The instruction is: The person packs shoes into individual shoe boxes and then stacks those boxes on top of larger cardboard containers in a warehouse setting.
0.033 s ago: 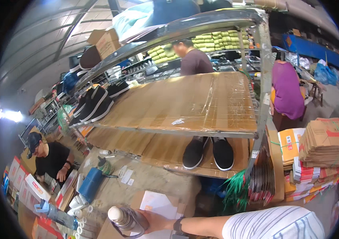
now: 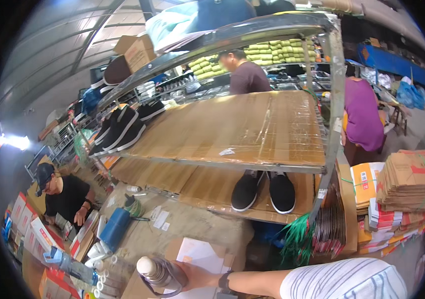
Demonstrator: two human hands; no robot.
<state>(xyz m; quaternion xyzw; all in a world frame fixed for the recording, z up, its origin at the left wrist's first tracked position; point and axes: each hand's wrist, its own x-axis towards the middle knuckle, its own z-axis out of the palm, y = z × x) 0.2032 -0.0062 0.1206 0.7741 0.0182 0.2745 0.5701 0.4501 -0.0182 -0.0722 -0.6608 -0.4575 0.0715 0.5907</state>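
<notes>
My right hand (image 2: pixel 191 277) comes in from the lower right and has its fingers wrapped round a thermos flask (image 2: pixel 158 271). The flask has a cream lid, a grey metal body and a dark strap looped at its side. It is at the near edge of the view, over a brown cardboard piece and beside a white sheet (image 2: pixel 200 253). Whether its base rests on anything is hidden. My left hand is out of view.
A metal rack with cardboard-covered shelves (image 2: pixel 232 127) stands ahead, holding black shoes (image 2: pixel 282 193). A blue cylinder (image 2: pixel 114 229) and a water bottle (image 2: pixel 75 267) are on the left. Folded cartons (image 2: pixel 409 179) are stacked right. A co-worker (image 2: pixel 68 197) is at the left; others are beyond the rack.
The rack and surroundings have shifted slightly to the right in the picture. My right hand keeps its hold on the thermos flask.
</notes>
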